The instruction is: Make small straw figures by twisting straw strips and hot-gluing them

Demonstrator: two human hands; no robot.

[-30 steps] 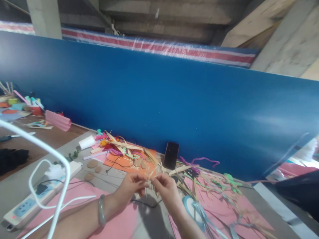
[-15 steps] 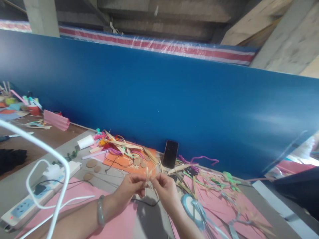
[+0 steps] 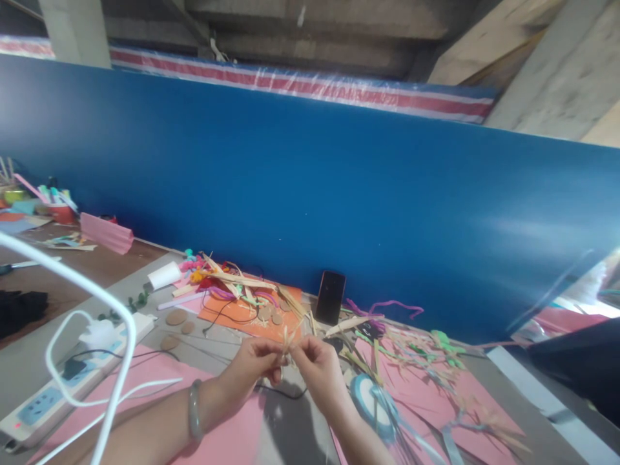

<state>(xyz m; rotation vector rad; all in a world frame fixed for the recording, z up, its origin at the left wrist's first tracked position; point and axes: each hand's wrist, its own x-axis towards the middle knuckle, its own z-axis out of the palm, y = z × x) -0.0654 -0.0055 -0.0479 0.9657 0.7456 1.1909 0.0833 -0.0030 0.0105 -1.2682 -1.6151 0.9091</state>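
My left hand (image 3: 252, 369), with a pale bangle (image 3: 194, 411) on its wrist, pinches one side of a small bundle of straw-coloured strips (image 3: 287, 337). From the right, my right hand (image 3: 317, 368) closes its thumb and finger on the same bundle. The fingertips nearly meet, and the strips stick out above and below them. Behind the hands lies an orange sheet (image 3: 220, 313) with dried strips and round wooden slices on it. A roll of light blue ribbon (image 3: 372, 407) lies just right of my right wrist.
A phone (image 3: 330, 297) leans against the blue partition (image 3: 310, 181). At the left, a power strip (image 3: 36, 410) and white cable (image 3: 126, 336) sit beside a pink sheet (image 3: 232, 426). Dried strips and pipe cleaners cover another pink sheet (image 3: 489, 400) at the right.
The view has shifted slightly, so the table and partition sit a little further left and up. Both hands keep their pinch on the strips, with barely any movement.
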